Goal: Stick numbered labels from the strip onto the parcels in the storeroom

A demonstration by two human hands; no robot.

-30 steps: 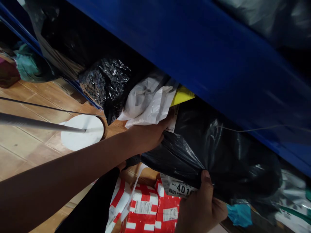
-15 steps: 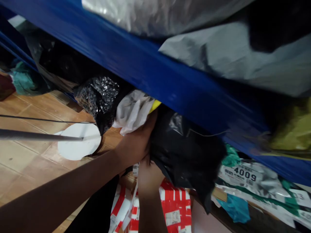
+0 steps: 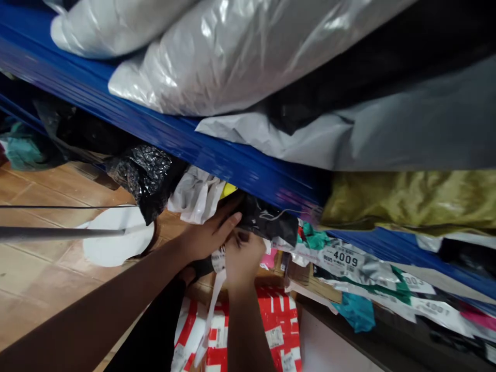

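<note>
My left hand (image 3: pixel 211 232) reaches under the blue shelf beam with its fingers stretched out and its thumb apart. It lies against the edge of a black plastic bag (image 3: pixel 267 214); the fingertips are partly hidden. Just below, my right hand (image 3: pixel 244 256) is curled closed and slightly blurred. Beside its palm a white strip of printed labels (image 3: pixel 217 289) hangs down, seemingly held in it. A crumpled white bag (image 3: pixel 197 194) with a yellow piece (image 3: pixel 228 190) sits left of the black bag.
A blue shelf beam (image 3: pixel 217 160) crosses above my hands, with silver-white bags (image 3: pixel 232 57) and an olive bag (image 3: pixel 411 201) over it. Bags labelled 4009 (image 3: pixel 344 258) lie at right. A red-and-white taped box (image 3: pixel 277 320) stands below. A round white base with a pole (image 3: pixel 116 243) is at left.
My view has shifted, showing more of the upper shelf. The black bag now protrudes far less from under the beam. My left thumb has come into sight, and my right hand has moved up slightly.
</note>
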